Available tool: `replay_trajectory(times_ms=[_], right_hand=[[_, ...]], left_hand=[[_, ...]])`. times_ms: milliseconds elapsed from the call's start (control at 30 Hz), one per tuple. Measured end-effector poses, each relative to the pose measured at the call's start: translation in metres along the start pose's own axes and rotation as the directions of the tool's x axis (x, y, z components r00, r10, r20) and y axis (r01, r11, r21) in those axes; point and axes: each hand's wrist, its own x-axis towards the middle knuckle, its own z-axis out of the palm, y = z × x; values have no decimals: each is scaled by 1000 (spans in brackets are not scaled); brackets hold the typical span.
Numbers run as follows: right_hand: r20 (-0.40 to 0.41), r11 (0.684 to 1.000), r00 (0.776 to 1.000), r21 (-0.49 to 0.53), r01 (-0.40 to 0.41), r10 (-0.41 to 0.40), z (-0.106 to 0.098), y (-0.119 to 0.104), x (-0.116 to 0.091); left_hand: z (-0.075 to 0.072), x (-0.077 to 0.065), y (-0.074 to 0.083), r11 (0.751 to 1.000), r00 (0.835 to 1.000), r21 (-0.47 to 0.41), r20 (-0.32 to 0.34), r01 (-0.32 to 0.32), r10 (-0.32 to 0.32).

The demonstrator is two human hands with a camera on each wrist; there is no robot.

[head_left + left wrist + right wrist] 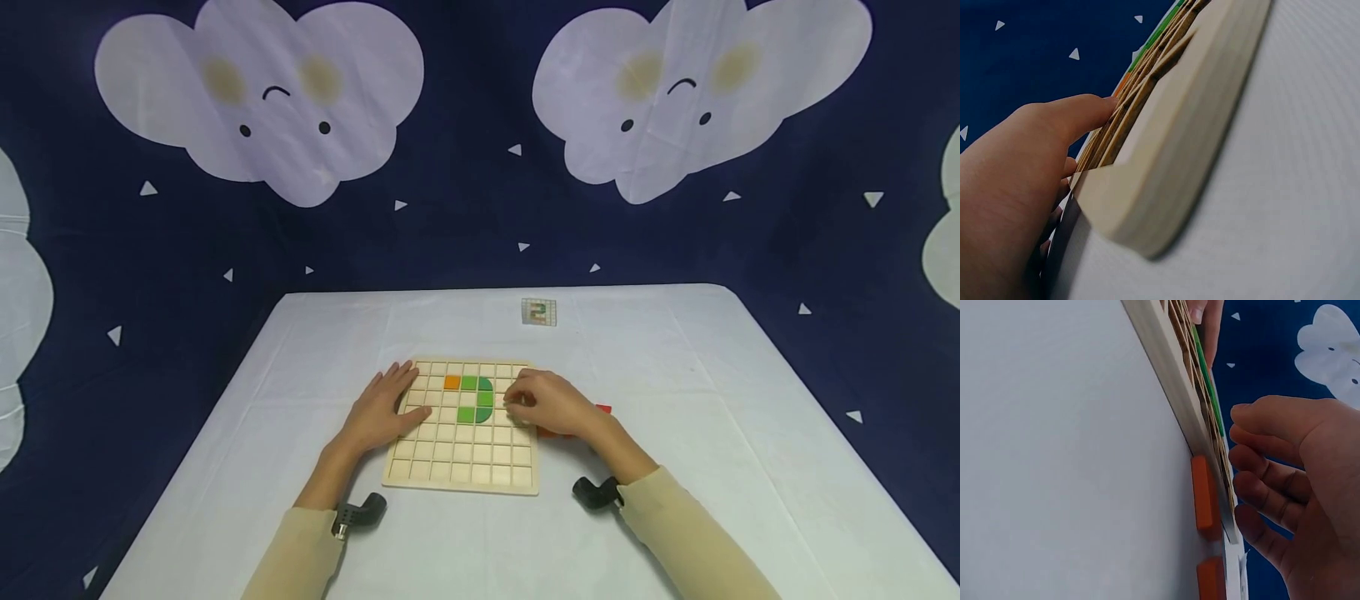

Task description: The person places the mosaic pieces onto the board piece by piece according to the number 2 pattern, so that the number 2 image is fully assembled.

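The wooden board (480, 473) lay flat on the white-covered table (360, 550), before the person, and looked stiff and light enough to slide if nudged; its thick outer rim seemed the best place to take hold. The left hand (384, 410) rested along its left edge, fingers extended and thumb over the squares, steadying it rather than gripping. The right hand (551, 402) was above the board's right side with its fingers bent and thumb close to the index finger; whether a tile was hidden between them could not be told. In the grid sat an orange tile (452, 382) and several green tiles (486, 399), two with a rounded side. They looked hard, smooth and light, probably slippery and best pinched by opposite edges, though the ribs left little room for fingertips. Loose orange pieces (1205, 497) lay just beside the board's right edge, partly under the right forearm, with a red piece (604, 408) beyond. A small patterned card (538, 312) stood well apart, behind the board, out of the way.
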Motion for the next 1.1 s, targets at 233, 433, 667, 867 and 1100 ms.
replay_trajectory(times_ms=[233,433,667,867,1100], right_hand=[[-4,1000,1000,0,-16,16,-3,5,-7],[-19,1000,1000,14,-18,18,-4,8,-10],[-28,1000,999,23,-19,20,-3,13,-12],[-45,999,999,35,-28,30,-2,17,-14],[-54,999,998,45,-15,17,-4,18,-15]], left_hand=[[0,0,-2,1000,1000,2,17,7,-7],[0,0,-3,1000,1000,0,14,3,-3],[-1,0,-1,1000,1000,4,19,7,-7],[-2,2,1,1000,1000,-2,9,-6,6],[-1,0,0,1000,1000,-6,0,-9,9]])
